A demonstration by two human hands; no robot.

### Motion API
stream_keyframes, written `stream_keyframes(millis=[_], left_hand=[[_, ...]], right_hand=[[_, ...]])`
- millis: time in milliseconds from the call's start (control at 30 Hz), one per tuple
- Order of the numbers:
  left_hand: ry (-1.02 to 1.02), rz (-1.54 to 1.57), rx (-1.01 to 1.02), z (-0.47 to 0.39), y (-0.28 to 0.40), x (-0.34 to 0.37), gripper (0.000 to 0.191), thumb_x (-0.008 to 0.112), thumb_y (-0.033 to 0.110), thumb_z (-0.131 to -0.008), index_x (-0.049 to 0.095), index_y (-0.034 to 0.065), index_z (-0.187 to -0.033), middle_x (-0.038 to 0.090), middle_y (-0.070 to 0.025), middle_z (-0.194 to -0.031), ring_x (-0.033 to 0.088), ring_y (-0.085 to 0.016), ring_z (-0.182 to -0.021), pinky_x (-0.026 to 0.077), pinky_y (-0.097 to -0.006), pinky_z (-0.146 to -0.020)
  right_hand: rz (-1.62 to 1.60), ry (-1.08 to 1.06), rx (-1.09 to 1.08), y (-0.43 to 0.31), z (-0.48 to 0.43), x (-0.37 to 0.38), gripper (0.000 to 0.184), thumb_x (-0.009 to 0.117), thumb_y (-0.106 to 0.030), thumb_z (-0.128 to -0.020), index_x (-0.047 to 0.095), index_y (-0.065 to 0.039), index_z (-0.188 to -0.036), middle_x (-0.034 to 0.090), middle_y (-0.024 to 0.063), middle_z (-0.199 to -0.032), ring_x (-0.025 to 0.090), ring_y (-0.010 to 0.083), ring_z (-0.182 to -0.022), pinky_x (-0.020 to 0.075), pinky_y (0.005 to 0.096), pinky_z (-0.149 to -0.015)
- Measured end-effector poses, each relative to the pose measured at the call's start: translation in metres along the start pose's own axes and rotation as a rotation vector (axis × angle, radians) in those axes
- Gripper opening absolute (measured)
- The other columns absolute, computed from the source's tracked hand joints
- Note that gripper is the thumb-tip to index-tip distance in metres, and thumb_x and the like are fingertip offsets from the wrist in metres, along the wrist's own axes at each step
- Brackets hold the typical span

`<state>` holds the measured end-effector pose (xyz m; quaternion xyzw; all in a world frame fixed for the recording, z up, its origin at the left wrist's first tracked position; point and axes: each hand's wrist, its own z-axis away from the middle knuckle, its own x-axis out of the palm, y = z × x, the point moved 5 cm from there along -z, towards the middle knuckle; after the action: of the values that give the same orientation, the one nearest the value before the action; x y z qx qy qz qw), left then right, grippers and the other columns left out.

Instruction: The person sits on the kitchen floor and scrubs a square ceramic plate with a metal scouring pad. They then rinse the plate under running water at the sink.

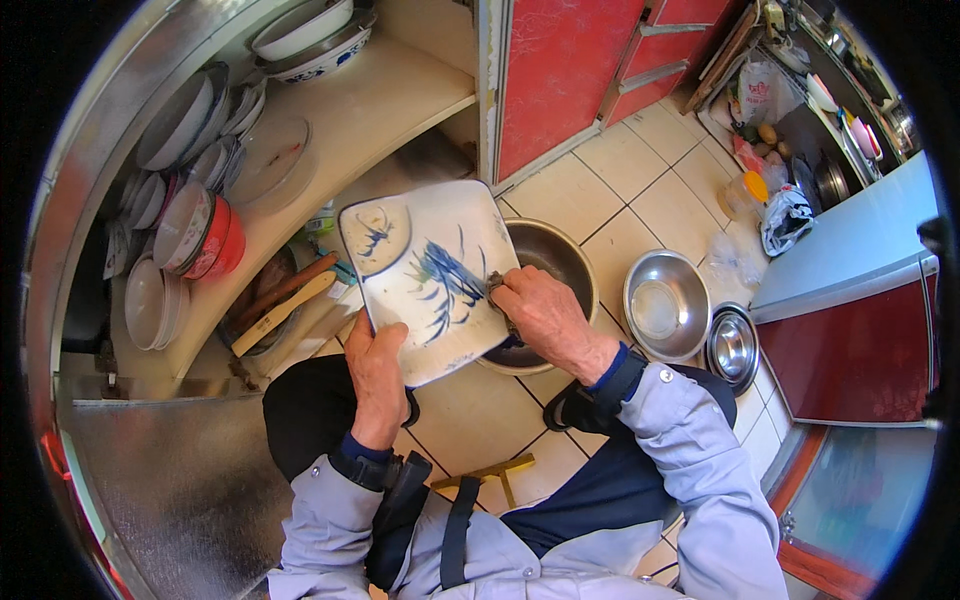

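Observation:
A square ceramic plate (442,247) with a dark blue rim and blue painted leaves is held tilted in front of me. My left hand (377,367) grips its lower left edge, thumb on the face. My right hand (546,315) pinches a dark, crumpled cloth or scrubber (496,282) against the plate's right edge; part of it is hidden under the fingers. Behind and below the plate, a large metal basin (587,262) stands on the tiled floor, partly covered by the plate and my right hand.
Stacked bowls (214,232) and plates fill the curved cabinet shelf (405,82) at left. A wooden spatula (285,311) lies below it. On the floor at right are a steel basin (666,304), smaller nested bowls (733,346) and an orange-lidded jar (742,195). Red cabinet doors (562,75) stand ahead.

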<state>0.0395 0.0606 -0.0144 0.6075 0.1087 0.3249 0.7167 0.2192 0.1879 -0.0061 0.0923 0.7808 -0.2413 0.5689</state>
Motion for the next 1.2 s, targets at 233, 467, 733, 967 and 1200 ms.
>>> stream_keyframes(millis=[233, 467, 733, 967, 1200], left_hand=[[-0.034, -0.022, 0.025, 0.0, 0.0, 0.003, 0.05, 0.055, 0.008, -0.086, 0.059, -0.0067, -0.133, 0.068, -0.014, -0.122, 0.066, -0.023, -0.108, 0.049, -0.0312, -0.099], [-0.051, -0.105, 0.021, -0.001, 0.002, 0.005, 0.054, 0.057, 0.011, -0.085, 0.055, -0.0082, -0.136, 0.068, -0.0155, -0.124, 0.067, -0.025, -0.109, 0.051, -0.0319, -0.098], [-0.009, -0.004, 0.118, -0.009, 0.038, 0.003, 0.053, 0.061, 0.014, -0.09, 0.054, -0.0069, -0.138, 0.067, -0.0152, -0.128, 0.066, -0.025, -0.113, 0.05, -0.0327, -0.101], [-0.067, -0.128, 0.182, -0.035, 0.053, 0.007, 0.049, 0.059, 0.011, -0.093, 0.054, -0.007, -0.138, 0.067, -0.0152, -0.128, 0.065, -0.023, -0.111, 0.049, -0.0317, -0.1], [-0.018, -0.086, 0.269, -0.036, 0.043, 0.016, 0.041, 0.057, 0.01, -0.093, 0.059, -0.0062, -0.131, 0.067, -0.0121, -0.122, 0.062, -0.018, -0.107, 0.048, -0.0305, -0.098]], right_hand=[[0.004, 0.213, 0.038, 0.011, -0.004, -0.004, 0.016, 0.066, -0.002, -0.078, 0.06, -0.007, -0.092, 0.059, 0.0142, -0.09, 0.064, 0.0365, -0.091, 0.0548, 0.0469, -0.071], [0.003, 0.364, 0.121, 0.025, -0.019, -0.022, 0.015, 0.059, -0.001, -0.083, 0.061, -0.005, -0.098, 0.063, 0.0175, -0.094, 0.063, 0.0402, -0.091, 0.0543, 0.0491, -0.074], [-0.139, 0.278, 0.011, 0.015, -0.023, -0.022, 0.016, 0.065, -0.002, -0.084, 0.064, -0.007, -0.099, 0.061, 0.0138, -0.094, 0.063, 0.037, -0.092, 0.0533, 0.0474, -0.074], [-0.245, 0.123, -0.056, 0.002, -0.036, -0.018, 0.018, 0.065, 0.0, -0.082, 0.062, -0.007, -0.098, 0.062, 0.0167, -0.089, 0.065, 0.0403, -0.088, 0.0541, 0.0502, -0.072], [-0.082, 0.242, 0.054, 0.007, -0.029, -0.022, 0.017, 0.067, -0.004, -0.084, 0.067, -0.008, -0.101, 0.066, 0.0135, -0.095, 0.066, 0.0369, -0.09, 0.0542, 0.0463, -0.075]])
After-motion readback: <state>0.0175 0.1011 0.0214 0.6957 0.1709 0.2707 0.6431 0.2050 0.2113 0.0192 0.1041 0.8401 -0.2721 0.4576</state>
